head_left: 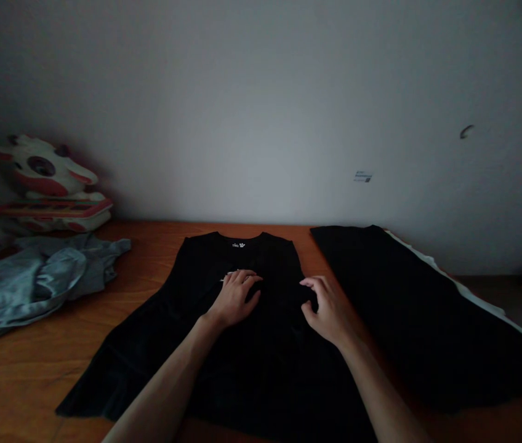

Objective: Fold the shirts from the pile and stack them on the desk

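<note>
A black top lies spread out with its neckline at the far end and small white print inside the collar. My left hand rests on its chest, fingers reaching forward and slightly bent, partly covering a light-coloured print. Near the top's right side is my right hand. Its thumb and curved fingers are apart with nothing visible between them; whether the fingertips touch the cloth I cannot tell.
The wooden table meets a pale wall. At the right lies a flat black cloth item with a white layer along its far edge. Crumpled grey clothing and a cow-shaped toy keyboard are on the left.
</note>
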A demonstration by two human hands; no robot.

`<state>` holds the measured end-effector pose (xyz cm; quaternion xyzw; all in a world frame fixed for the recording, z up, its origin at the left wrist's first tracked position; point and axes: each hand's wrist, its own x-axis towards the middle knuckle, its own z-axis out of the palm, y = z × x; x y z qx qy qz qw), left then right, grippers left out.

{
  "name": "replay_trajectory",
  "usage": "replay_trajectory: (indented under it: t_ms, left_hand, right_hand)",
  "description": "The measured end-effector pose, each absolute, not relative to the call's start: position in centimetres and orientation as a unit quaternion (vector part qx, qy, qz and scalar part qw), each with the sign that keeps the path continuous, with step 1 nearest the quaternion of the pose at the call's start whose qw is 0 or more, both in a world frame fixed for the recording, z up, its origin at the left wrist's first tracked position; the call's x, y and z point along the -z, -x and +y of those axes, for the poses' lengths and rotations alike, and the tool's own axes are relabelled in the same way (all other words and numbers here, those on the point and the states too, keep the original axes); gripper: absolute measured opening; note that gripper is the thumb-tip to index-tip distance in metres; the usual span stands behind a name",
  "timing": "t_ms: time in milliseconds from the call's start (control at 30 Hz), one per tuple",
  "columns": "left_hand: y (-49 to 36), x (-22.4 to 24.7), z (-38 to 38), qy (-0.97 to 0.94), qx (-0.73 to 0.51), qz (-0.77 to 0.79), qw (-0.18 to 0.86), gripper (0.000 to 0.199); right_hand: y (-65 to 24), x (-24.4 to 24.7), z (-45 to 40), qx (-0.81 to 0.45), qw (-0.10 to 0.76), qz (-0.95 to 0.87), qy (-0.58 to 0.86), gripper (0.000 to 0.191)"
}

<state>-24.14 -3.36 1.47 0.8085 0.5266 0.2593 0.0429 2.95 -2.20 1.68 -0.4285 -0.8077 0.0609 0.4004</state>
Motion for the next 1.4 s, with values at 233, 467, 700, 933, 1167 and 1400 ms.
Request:
replay_trajectory:
  t_ms: [233, 467, 700, 933, 1167, 1400]
  left_hand:
    - [23.9, -1.5, -3.8, -0.828, -0.3, 0.471, 0.055, 0.025]
    - [24.6, -1.0, -0.6, -0.724, -0.313, 0.601, 0.129, 0.03]
    - [23.2, -1.6, 3.7, -0.631, -0.295, 0.702, 0.146, 0.029]
    - [22.9, -1.4, 3.7, -0.58, -0.399, 0.674, 0.222, 0.014]
    - [23.2, -0.7, 3.8, -0.483, -0.512, 0.609, 0.365, 0.025]
    - [23.0, -1.1, 3.5, -0.454, -0.504, 0.624, 0.388, 0.018]
  right_hand:
    - [-2.6, -1.8, -3.6, -0.001, 0.301, -0.851, 0.43, 0.022]
    - [-2.2, -1.4, -3.3, 0.069, 0.297, -0.834, 0.46, 0.013]
    - [-2.3, -0.8, -2.9, 0.091, 0.34, -0.836, 0.421, 0.005]
    - [-2.4, -1.3, -3.0, 0.071, 0.394, -0.827, 0.394, 0.01]
    - [-2.5, -1.5, -3.3, 0.013, 0.352, -0.842, 0.409, 0.025]
    - [-2.8, -1.5, -3.3, -0.032, 0.298, -0.854, 0.425, 0.031]
